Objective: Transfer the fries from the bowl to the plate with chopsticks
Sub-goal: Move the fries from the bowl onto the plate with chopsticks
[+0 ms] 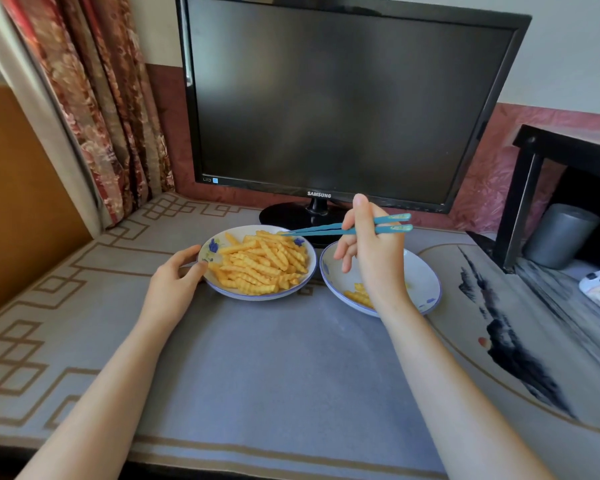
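Two hands are working: the left hand (175, 278) is holding the bowl (250, 296) by its rim. The right hand (374, 258) is gripping chopsticks (321, 230) above the fries (260, 265).

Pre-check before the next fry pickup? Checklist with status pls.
1. Bowl steadied: the left hand grips its near-left rim. Ok.
2. Chopsticks held: the right hand grips them near their back ends. Ok.
3. Tips over the fries: they sit at the pile's far right edge. Ok.
4. Fry pinched between the tips: cannot tell, the tips lie nearly together against the pile.
5. Plate ready: it is right of the bowl with bare room. Ok.
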Tool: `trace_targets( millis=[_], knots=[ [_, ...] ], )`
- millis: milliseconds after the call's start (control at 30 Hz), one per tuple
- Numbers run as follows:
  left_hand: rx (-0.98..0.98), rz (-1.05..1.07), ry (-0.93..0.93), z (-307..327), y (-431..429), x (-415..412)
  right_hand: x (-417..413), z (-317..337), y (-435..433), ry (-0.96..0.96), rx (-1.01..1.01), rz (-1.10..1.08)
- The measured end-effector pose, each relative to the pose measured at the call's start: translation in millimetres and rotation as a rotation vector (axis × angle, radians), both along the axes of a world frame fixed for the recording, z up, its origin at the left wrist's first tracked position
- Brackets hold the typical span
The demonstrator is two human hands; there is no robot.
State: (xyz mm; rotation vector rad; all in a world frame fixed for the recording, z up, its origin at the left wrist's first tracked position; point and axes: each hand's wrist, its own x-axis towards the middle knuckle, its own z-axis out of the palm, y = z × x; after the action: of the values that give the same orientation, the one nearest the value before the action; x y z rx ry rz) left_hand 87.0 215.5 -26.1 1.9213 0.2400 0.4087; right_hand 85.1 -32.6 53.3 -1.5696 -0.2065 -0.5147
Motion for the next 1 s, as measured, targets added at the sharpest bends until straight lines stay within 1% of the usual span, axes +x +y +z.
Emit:
trace_targets(
  millis=[200,500,733,1000],
  knots=[
    [-0.006,0.001,-0.005,0.7,-1.1,-0.5,-9.8,5.4,-30.3,-0.046,0.015,-0.078],
    [-0.004,0.001,-0.001,-0.3,-1.2,0.7,-29.8,13.6,-88.9,-0.056,-0.069,-0.249],
    [-0.012,-0.006,0.008,-1.8,1.4,1.2,-48.5,8.5,-121.2,0.004,-0.124,-0.306],
    [0.002,-0.006,0.017,-2.4,2.3,1.2,-58.4,-2.1,-129.1,0.053,-0.136,-0.324]
  ],
)
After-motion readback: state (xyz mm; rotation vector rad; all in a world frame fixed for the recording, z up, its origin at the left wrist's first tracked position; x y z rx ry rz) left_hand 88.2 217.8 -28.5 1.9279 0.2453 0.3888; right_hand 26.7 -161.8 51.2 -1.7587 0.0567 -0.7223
